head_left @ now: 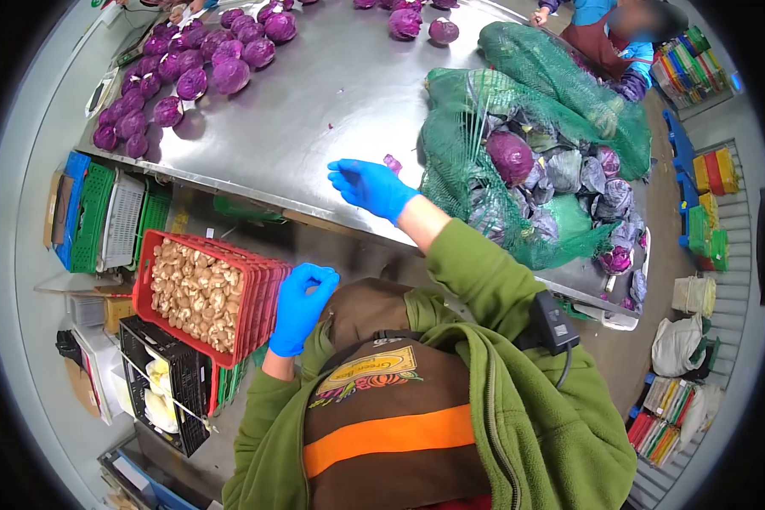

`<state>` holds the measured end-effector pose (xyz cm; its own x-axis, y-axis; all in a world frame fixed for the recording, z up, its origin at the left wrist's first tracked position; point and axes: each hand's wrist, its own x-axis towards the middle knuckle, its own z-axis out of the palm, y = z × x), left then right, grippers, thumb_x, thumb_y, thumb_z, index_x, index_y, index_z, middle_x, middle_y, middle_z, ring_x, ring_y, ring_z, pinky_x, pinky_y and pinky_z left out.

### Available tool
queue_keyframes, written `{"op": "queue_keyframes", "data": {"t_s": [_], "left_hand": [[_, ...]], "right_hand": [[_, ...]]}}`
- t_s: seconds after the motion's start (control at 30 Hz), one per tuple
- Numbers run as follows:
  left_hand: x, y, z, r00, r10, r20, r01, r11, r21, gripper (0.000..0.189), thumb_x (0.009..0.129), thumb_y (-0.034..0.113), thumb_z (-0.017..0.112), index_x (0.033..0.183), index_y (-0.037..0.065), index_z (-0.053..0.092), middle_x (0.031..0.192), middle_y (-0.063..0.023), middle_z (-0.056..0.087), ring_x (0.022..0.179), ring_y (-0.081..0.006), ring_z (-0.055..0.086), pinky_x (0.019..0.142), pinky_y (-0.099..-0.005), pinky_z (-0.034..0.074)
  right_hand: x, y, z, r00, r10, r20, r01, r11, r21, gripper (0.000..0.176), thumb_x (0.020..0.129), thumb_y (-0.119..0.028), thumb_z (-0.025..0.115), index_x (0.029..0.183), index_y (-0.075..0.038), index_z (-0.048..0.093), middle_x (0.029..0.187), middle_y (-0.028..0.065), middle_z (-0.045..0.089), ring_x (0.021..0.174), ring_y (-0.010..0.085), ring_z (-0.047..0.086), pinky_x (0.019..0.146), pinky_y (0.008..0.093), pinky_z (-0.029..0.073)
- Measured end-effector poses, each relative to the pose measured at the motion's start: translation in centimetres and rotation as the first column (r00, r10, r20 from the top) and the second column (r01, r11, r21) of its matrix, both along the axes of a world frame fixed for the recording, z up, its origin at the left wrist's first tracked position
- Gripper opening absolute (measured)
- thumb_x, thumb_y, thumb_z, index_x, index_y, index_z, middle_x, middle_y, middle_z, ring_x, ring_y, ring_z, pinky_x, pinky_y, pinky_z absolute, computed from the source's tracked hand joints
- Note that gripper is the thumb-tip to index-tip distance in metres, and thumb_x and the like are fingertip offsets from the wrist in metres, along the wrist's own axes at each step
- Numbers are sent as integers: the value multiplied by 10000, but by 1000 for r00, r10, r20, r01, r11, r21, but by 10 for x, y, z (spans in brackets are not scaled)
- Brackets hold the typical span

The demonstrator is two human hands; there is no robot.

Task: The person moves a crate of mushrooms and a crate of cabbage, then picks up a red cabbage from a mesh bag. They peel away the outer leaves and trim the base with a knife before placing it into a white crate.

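Note:
Both my hands wear blue gloves. My right hand [370, 187] is over the front edge of the metal table [314, 110], fingers stretched out to the left and holding nothing I can see. A small purple leaf scrap [392, 163] lies just beyond it. My left hand [304, 308] is in front of my body, beside the red crate [259, 297], with its fingers curled in and nothing visible in them. To the right of my right hand, a green net sack [450, 127] lies open, spilling red cabbages [509, 157] with loose outer leaves.
Many trimmed red cabbages [230, 76] sit at the table's far left. Mushrooms [191, 293] fill the red crate. A black crate [166, 387] and green crates [89, 217] stand at left. Another person [599, 42] is at the table's far right, beside a second net sack [535, 64].

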<state>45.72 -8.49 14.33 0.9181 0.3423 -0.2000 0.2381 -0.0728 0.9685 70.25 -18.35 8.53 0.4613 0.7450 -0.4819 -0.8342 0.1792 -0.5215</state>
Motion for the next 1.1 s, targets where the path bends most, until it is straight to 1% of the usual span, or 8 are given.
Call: {"op": "queue_keyframes", "data": {"t_s": [0.17, 0.33, 0.47, 0.53, 0.73, 0.9, 1.0, 1.1], "left_hand": [[-32, 26, -16, 981, 52, -187, -72, 992, -105, 81, 891, 80, 694, 878, 32, 630, 874, 8, 627, 803, -56, 552, 725, -243, 471], [-56, 42, -48, 980, 92, -178, -96, 995, -13, 80, 903, 99, 684, 924, 28, 653, 846, 18, 624, 787, -51, 538, 694, -234, 450], [-58, 38, -45, 968, 63, -244, -91, 990, -104, 110, 910, 118, 678, 970, 25, 675, 854, 13, 637, 785, -55, 546, 701, -238, 456], [-53, 33, -48, 976, 42, -213, -57, 996, -65, 125, 908, 127, 683, 981, 26, 678, 863, 4, 646, 791, -59, 555, 713, -243, 464], [-22, 16, -5, 950, -223, -220, 237, 971, 40, 117, 882, 143, 717, 934, 38, 710, 869, -11, 670, 801, -87, 604, 747, -262, 493], [-6, 3, 2, 829, -552, -84, 532, 827, -182, 179, 892, 196, 718, 982, 42, 723, 899, -55, 706, 868, -120, 652, 793, -289, 519], [-1, -12, -3, 726, -685, -59, 671, 724, -156, 216, 904, 236, 711, 989, 38, 720, 937, -55, 701, 888, -117, 650, 802, -278, 516], [-3, -20, -25, 701, -705, -110, 693, 710, -125, 274, 928, 283, 686, 1067, 47, 691, 962, -40, 690, 897, -103, 630, 805, -271, 507]], "right_hand": [[-31, -73, 50, 888, 315, 336, -307, 949, -77, 264, 1001, -240, 501, 1069, -33, 652, 943, 23, 649, 771, 92, 547, 697, 234, 440], [-72, -141, 89, 733, 490, 473, -466, 867, -176, 344, 1007, -269, 540, 1191, 9, 624, 1118, 63, 639, 1015, 141, 593, 948, 290, 471], [-106, -178, 109, 607, 625, 490, -544, 777, -318, 362, 978, -254, 618, 1255, -21, 603, 1179, 57, 627, 1124, 146, 565, 998, 313, 455], [-122, -195, 107, 691, 609, 390, -509, 793, -335, 374, 953, -235, 658, 1263, -31, 606, 1192, 54, 628, 1117, 137, 574, 985, 305, 463], [-151, -211, 84, 636, 563, 529, -428, 827, -365, 299, 905, -153, 705, 1172, -26, 660, 1123, 59, 659, 1041, 154, 609, 926, 320, 483], [-145, -212, 69, 569, 605, 557, -424, 796, -432, 256, 966, -147, 623, 1203, -60, 665, 998, 28, 649, 908, 102, 582, 830, 285, 485], [-147, -216, 60, 766, 542, 344, -401, 822, -404, 253, 981, -137, 601, 1201, -22, 648, 1060, 47, 669, 964, 114, 609, 886, 282, 496], [-152, -216, 41, 730, 491, 476, -327, 862, -387, 219, 937, -68, 651, 1143, 6, 655, 1068, 69, 681, 988, 129, 630, 907, 283, 498]]}}
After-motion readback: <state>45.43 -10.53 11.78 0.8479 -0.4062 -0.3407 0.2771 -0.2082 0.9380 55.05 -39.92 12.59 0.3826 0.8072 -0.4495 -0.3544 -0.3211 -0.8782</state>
